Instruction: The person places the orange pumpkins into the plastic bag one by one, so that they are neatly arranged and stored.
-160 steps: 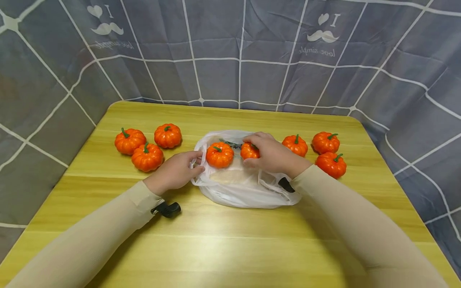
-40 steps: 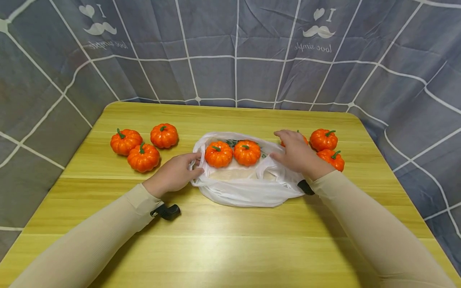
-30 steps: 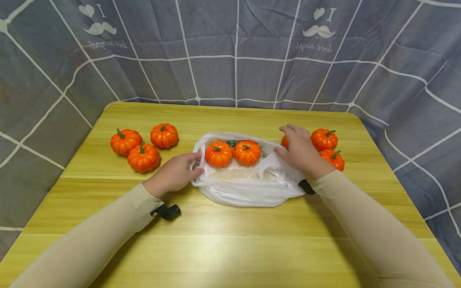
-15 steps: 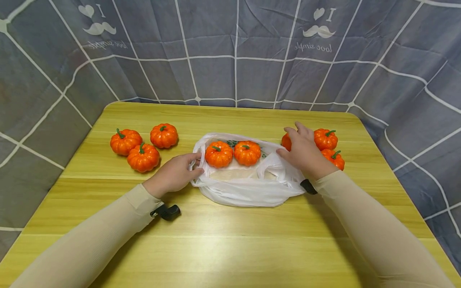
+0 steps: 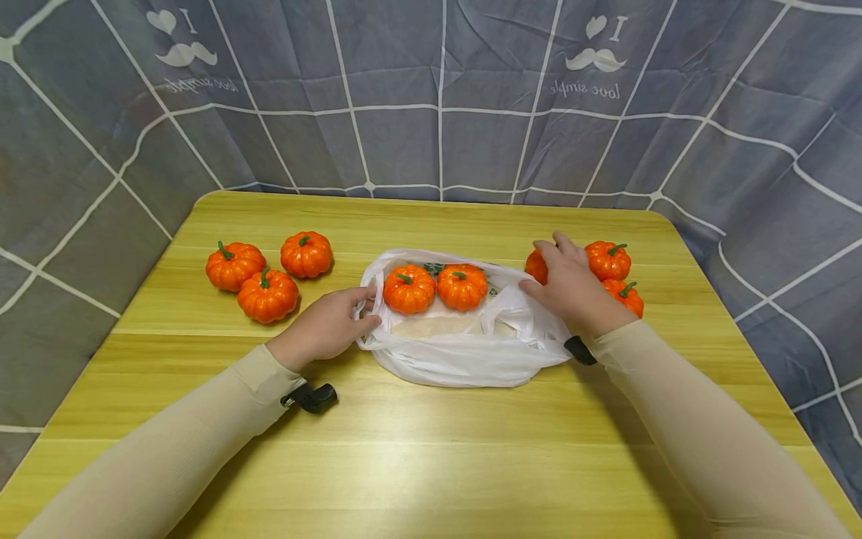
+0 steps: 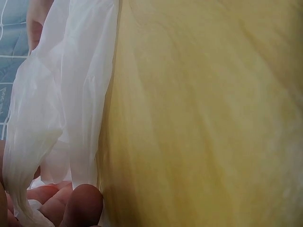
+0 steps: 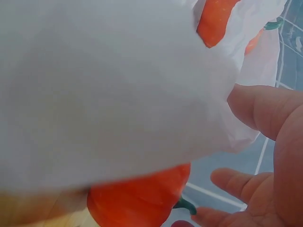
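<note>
Pinching white bag (image 5: 451, 364): left hand (image 5: 326, 326); right hand (image 5: 572, 290) spread; bag (two pumpkins (image 5: 409, 290) inside) lies between them.

The pumpkins (image 5: 409, 292) look like smooth, glossy plastic, their stems (image 5: 461, 275) duller; the bag (image 5: 451, 368) is thin, crinkled, translucent plastic film; the bench (image 5: 431, 464) shows smooth wood grain with a satiny shine; the curtain (image 5: 400, 45) is matt, creased cloth; the sleeves (image 5: 175, 438) are matt, finely ribbed fabric
</note>
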`<state>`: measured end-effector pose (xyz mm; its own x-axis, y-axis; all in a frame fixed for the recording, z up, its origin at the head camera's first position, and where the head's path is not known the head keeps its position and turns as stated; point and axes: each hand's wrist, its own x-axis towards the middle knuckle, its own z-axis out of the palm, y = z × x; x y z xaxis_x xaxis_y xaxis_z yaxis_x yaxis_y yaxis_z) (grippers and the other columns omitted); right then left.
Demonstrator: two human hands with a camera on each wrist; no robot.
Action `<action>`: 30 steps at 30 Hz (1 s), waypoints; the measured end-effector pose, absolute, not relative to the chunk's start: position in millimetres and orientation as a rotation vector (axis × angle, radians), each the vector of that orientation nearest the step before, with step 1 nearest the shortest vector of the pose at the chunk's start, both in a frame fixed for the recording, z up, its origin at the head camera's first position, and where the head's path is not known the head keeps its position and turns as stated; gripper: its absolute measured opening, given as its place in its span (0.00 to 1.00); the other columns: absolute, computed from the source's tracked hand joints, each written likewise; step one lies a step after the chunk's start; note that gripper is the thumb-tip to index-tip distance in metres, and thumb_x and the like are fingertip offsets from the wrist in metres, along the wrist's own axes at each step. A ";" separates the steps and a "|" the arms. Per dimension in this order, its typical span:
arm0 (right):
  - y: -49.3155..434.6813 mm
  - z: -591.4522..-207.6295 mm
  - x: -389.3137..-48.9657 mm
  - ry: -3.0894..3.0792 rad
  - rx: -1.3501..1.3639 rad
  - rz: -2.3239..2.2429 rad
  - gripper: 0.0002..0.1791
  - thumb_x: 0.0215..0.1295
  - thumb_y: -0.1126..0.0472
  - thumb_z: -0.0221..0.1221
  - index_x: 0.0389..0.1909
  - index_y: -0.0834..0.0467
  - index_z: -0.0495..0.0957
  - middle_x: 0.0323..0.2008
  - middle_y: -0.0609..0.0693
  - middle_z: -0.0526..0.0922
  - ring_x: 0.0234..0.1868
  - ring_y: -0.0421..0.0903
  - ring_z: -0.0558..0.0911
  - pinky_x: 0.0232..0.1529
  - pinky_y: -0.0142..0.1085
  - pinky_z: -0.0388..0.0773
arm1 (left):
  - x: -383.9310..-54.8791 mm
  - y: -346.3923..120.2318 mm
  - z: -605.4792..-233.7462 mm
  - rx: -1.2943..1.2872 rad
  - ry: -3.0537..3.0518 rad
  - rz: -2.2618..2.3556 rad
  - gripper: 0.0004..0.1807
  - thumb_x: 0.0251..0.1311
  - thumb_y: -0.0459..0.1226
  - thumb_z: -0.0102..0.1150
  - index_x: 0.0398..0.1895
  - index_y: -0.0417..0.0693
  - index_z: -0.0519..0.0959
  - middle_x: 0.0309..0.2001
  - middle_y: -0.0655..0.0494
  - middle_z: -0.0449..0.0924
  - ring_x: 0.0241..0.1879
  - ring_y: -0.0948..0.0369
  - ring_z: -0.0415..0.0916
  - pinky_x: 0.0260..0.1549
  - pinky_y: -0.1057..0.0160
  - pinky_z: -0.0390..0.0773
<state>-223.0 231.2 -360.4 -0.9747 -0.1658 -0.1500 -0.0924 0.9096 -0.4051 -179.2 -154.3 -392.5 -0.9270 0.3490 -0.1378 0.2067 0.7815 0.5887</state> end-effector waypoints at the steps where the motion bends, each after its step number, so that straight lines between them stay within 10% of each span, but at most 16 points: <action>1: 231.7 -360.4 -223.0 2.892 -0.198 -0.601 0.46 0.75 0.47 0.62 0.83 0.60 0.52 0.85 0.66 0.38 0.83 0.71 0.41 0.77 0.67 0.54 | -179.1 -154.2 -392.5 0.434 2.735 0.862 0.33 0.74 0.44 0.60 0.77 0.38 0.68 0.72 0.41 0.75 0.57 0.49 0.74 0.67 0.44 0.72; 30: 246.2 -360.2 -223.2 2.897 -0.180 -0.560 0.52 0.70 0.41 0.63 0.84 0.59 0.49 0.84 0.67 0.37 0.81 0.76 0.45 0.72 0.73 0.59 | -179.0 -153.1 -390.0 0.409 2.732 0.828 0.35 0.74 0.46 0.60 0.78 0.39 0.67 0.66 0.44 0.79 0.52 0.49 0.73 0.55 0.51 0.71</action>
<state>-223.2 246.2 -360.2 -0.9755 -0.1534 -0.1577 -0.0835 0.9214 -0.3796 -179.0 -153.1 -390.0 -0.9274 0.3374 -0.1616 0.1910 0.7983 0.5712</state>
